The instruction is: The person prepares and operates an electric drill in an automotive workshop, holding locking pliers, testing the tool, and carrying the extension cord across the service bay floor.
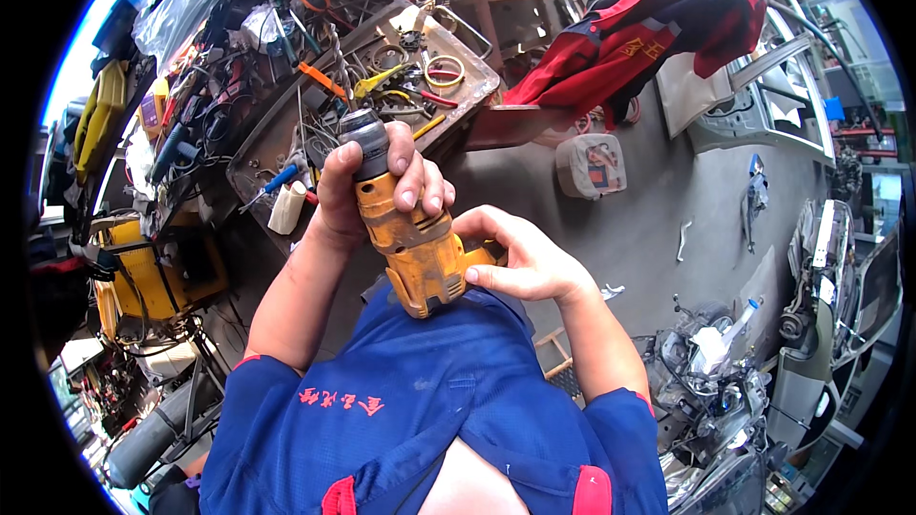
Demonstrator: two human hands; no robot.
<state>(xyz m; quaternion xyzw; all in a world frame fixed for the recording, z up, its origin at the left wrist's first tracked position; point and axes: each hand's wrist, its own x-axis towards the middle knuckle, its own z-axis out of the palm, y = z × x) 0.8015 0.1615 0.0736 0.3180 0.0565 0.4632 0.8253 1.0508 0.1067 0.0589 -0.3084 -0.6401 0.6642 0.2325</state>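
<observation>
A worn yellow power drill point(411, 232) is held in front of my torso, its twist drill bit point(338, 61) pointing away from me. My left hand point(335, 204) wraps the front of the body and the dark chuck point(363, 136), thumb on one side and fingers on the other. My right hand point(533, 261) grips the drill's handle point(483, 254), most of which is hidden by fingers and body; the trigger cannot be made out. Beyond the chuck, a metal tray point(483, 75) holds hand tools, a yellow ring point(444, 71) and an orange-handled tool point(322, 79).
A blue-handled screwdriver point(279, 179) and a pale roll point(288, 207) lie on the bench at my left. A red and navy jacket point(615, 36) hangs ahead. On the floor stand a whitish container point(590, 166) and, at right, a heap of vehicle parts point(715, 365). A grey cylinder point(154, 436) lies left.
</observation>
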